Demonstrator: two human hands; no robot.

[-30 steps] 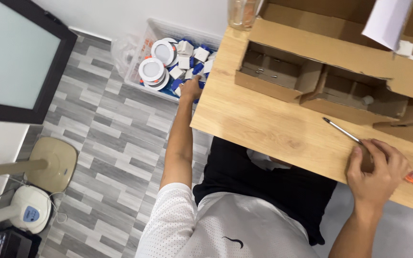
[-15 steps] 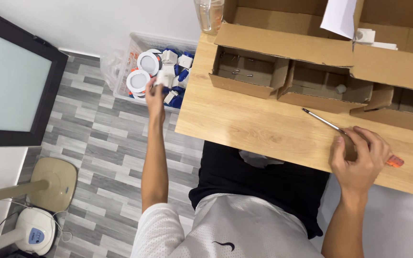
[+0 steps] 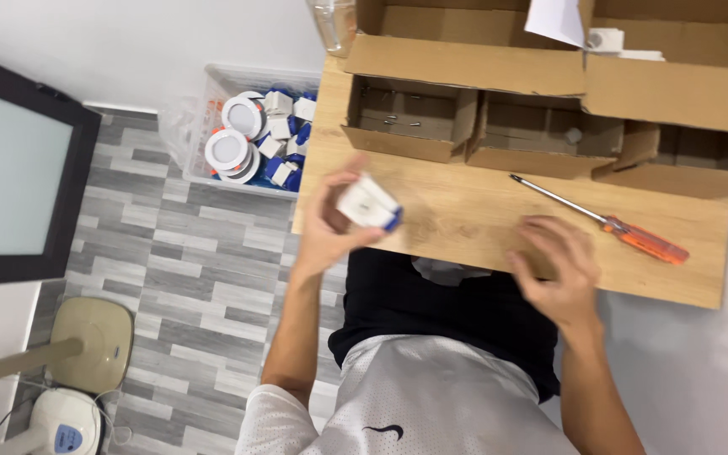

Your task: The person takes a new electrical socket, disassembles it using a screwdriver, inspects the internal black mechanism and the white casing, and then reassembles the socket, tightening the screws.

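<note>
Small white box with blue end — gripped in left hand, right hand open, empty — near orange screwdriver

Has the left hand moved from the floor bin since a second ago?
Yes. The left hand has come up from the clear bin to the wooden table's near edge, gripping a small white and blue part.

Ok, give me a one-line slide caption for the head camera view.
Left hand holds a small white and blue part over a wooden table; right hand empty beside an orange screwdriver.
</note>
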